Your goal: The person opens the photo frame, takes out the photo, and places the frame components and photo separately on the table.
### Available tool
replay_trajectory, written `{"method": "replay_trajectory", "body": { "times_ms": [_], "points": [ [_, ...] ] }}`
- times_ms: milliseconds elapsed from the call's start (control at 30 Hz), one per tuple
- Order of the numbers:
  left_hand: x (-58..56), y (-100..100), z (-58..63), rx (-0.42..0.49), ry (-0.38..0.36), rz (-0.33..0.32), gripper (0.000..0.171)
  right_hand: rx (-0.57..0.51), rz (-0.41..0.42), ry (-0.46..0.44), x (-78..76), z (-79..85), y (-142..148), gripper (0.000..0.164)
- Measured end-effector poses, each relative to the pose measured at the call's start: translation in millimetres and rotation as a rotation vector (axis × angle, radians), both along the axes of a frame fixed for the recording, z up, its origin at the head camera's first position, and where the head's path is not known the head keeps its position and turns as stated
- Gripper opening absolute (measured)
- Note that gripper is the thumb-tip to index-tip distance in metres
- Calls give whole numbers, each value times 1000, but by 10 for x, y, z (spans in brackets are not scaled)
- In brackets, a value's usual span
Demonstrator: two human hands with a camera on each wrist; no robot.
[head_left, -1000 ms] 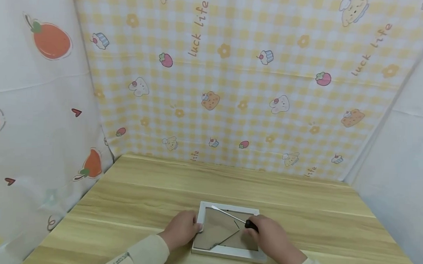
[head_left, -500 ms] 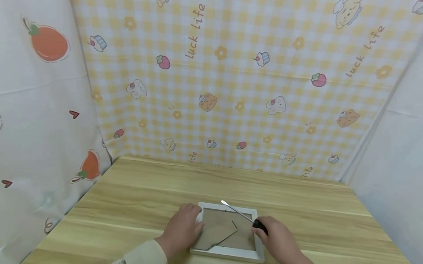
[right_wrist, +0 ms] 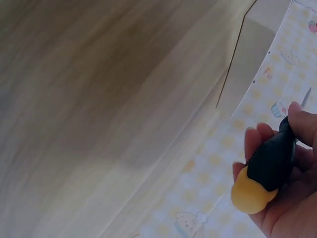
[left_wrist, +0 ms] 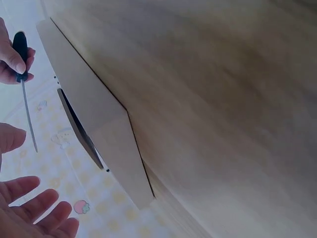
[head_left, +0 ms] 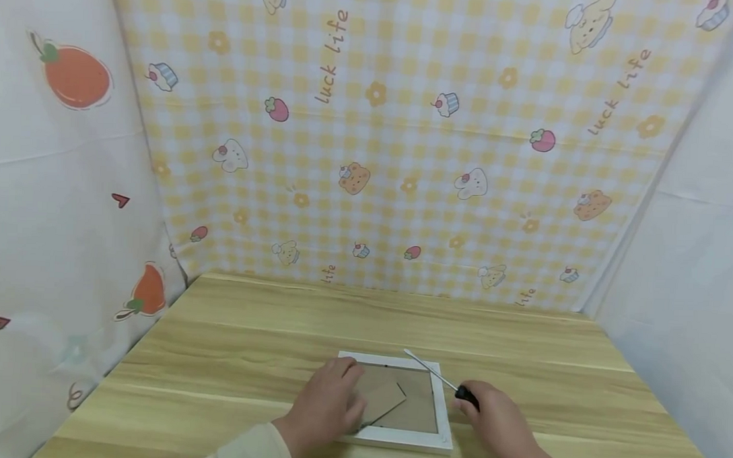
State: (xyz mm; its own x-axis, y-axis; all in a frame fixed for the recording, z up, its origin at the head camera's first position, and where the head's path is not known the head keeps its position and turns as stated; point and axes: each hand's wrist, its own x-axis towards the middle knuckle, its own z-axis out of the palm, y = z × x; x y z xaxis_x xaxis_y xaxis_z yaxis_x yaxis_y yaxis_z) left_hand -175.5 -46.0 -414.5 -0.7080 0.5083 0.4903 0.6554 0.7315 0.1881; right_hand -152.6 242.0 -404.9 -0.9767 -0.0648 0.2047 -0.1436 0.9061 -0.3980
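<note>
A white picture frame [head_left: 404, 438] lies on the table with its brown backing board [head_left: 422, 409] facing up. A brown flap [head_left: 381, 399] on that board tilts up at one edge, plain in the left wrist view. My left hand [head_left: 326, 406] reaches over the frame's left side and the flap, hiding that part. Its fingers [left_wrist: 37, 203] are spread and loosely bent, with nothing held. To the right of the frame, my right hand [head_left: 498, 422] grips a flat-head screwdriver [right_wrist: 270, 163] by its black handle with a yellow end. The metal shaft points up-left over the frame's far right corner.
The wood-grain table [head_left: 266, 333] stretches behind and to both sides of the frame. A yellow checked cloth [head_left: 406, 143] hangs at the back, and white cloths [head_left: 57, 245] hang at the left and right.
The right hand has drawn the screwdriver rightward, off the board and past the frame's right edge. The left hand has moved from the frame's left edge inward over the flap.
</note>
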Motion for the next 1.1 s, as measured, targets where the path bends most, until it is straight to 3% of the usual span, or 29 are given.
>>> {"method": "replay_trajectory", "body": {
  "times_ms": [367,1100],
  "points": [
    [17,104,-61,-32,184,-103,33,52,-63,-25,-20,-30,308,15],
    [95,212,-65,-70,207,-176,38,98,-143,-129,-119,-65,848,18]
  ]
}}
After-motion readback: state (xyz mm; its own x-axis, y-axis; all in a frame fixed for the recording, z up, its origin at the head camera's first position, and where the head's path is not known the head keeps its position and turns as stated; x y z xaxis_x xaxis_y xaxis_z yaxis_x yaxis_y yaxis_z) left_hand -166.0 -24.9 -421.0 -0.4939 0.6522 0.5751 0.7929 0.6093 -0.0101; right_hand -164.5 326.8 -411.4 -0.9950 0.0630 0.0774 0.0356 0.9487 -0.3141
